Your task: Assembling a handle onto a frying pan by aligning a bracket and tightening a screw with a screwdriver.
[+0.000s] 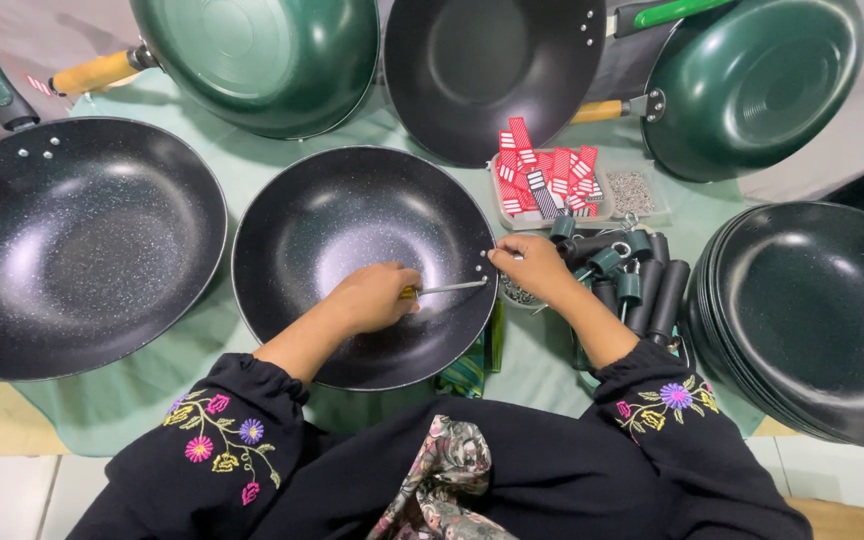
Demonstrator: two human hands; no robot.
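- Wok, black and speckled, lies directly under both hands on the counter, which has a green cloth.
- Left hand clenched around a screwdriver; shaft points toward the wok's right rim.
- Right hand pinches at that rim, beside the screwdriver tip; what it holds is too small to tell.
- Just right of the right hand: pile of dark handles.
- Beyond it: tray of red tags.

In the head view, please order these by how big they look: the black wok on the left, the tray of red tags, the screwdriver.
1. Black wok on the left, clearly largest.
2. Tray of red tags.
3. Screwdriver, a thin shaft held in the left hand.
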